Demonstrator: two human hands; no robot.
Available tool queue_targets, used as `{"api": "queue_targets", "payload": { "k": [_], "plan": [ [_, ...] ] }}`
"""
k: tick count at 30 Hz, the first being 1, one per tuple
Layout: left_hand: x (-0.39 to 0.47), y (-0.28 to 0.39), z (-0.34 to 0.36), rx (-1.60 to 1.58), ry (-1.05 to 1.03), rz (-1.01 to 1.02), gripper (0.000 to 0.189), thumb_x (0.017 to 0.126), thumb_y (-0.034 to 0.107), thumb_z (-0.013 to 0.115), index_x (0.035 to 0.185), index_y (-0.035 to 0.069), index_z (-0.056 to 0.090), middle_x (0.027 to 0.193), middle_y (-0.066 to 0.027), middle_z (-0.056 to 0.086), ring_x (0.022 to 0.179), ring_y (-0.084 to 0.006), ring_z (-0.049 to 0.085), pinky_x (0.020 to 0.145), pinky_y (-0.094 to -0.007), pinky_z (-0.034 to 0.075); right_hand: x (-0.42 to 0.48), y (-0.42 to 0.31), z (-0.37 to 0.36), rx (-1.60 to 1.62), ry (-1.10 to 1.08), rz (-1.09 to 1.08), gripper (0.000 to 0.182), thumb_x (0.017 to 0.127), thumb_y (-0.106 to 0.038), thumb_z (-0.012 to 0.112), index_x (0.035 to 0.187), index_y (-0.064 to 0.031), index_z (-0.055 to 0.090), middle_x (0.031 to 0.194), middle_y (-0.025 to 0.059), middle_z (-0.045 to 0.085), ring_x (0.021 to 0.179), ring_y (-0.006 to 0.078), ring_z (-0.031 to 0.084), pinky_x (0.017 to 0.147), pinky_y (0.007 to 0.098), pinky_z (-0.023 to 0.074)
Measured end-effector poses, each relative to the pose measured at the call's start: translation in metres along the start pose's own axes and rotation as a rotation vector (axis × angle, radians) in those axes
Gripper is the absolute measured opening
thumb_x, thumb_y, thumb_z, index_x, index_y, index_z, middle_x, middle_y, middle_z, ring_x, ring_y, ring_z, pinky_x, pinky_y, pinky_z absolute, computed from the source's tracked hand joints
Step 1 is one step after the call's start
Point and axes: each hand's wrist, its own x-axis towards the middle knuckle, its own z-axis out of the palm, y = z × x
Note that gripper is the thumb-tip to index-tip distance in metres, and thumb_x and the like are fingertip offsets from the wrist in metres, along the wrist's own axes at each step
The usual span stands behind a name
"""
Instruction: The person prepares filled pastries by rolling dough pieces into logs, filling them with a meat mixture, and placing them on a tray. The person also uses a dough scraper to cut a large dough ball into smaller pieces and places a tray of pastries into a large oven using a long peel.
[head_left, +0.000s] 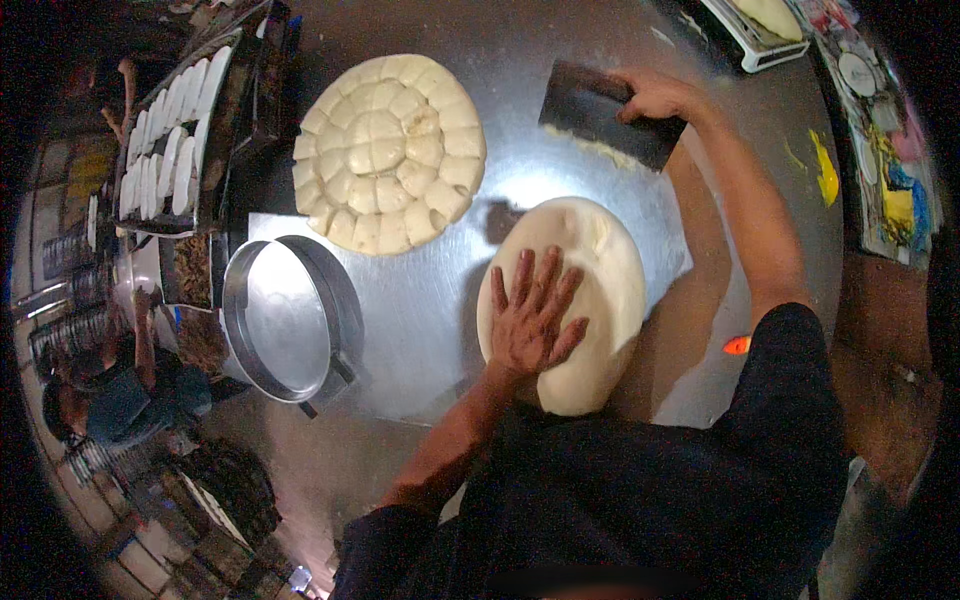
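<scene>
My left hand (531, 315) lies palm down with spread fingers on a large oval lump of dough (600, 300) near the table's front edge. To the upper right, my right hand (652, 94) grips a wide, dark, flat dough scraper (581, 101); bits of dough cling along its lower edge, and it is held apart from the lump. A round disc of dough (375, 150), scored or cut into many pieces in rings, rests at the upper left. Below it stands a round metal pan or ring (328, 300), its inside bright with reflected light.
The metal worktable (420, 322) carries all of this. At the left is a rack or tray of long white pieces (169, 165). Another person (120, 397) is at the far left. A white-framed scale or tray (776, 52) holding dough stands at the upper right, beside a cluttered side surface (885, 165).
</scene>
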Motion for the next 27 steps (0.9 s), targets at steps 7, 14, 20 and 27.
{"api": "queue_targets", "payload": {
  "k": [7, 14, 20, 27],
  "plan": [
    [0.002, -0.003, 0.002, 0.006, 0.04, 0.034, 0.062, 0.091, 0.047, 0.053, 0.146, 0.017, 0.046, 0.159, -0.0129, 0.031, 0.147, -0.0404, 0.023, 0.113, -0.0684, 0.008, -0.102, -0.03, 0.087, -0.11, 0.092, -0.105, 0.054, 0.074, -0.005, 0.072, 0.126, -0.003, 0.057, 0.107, 0.0111, 0.069, 0.098, 0.0199, 0.064, 0.091, 0.0353, 0.0494],
    [0.0, -0.003, -0.002, 0.1, 0.0, 0.097, 0.066, 0.093, 0.045, 0.048, 0.152, 0.018, 0.037, 0.16, -0.0114, 0.028, 0.15, -0.0373, 0.013, 0.115, -0.0657, 0.008, -0.201, -0.067, 0.106, 0.094, 0.694, 0.063, 0.047, 0.077, -0.004, 0.068, 0.123, -0.0014, 0.057, 0.102, 0.0139, 0.069, 0.095, 0.0203, 0.065, 0.089, 0.0342, 0.0494],
    [-0.009, -0.043, -0.03, -1.384, 0.415, -0.381, 0.07, 0.105, 0.052, 0.022, 0.149, -0.002, 0.034, 0.149, -0.0214, 0.042, 0.14, -0.0341, 0.038, 0.115, -0.0469, 0.028, -0.243, -0.109, 0.27, -0.546, 0.853, -0.125, 0.049, 0.078, -0.003, 0.056, 0.125, -0.0149, 0.065, 0.117, 0.0144, 0.066, 0.104, 0.0324, 0.062, 0.09, 0.0428, 0.0507],
    [-0.024, -0.046, -0.052, -0.493, 0.275, -0.118, 0.058, 0.102, 0.04, 0.043, 0.147, 0.003, 0.041, 0.152, -0.0196, 0.039, 0.142, -0.04, 0.034, 0.116, -0.0503, 0.024, -0.316, -0.14, 0.29, -0.208, 0.972, 0.081, 0.043, 0.084, -0.011, 0.056, 0.127, -0.0083, 0.06, 0.116, 0.0182, 0.066, 0.104, 0.0368, 0.063, 0.093, 0.0472, 0.049]
  ]
}}
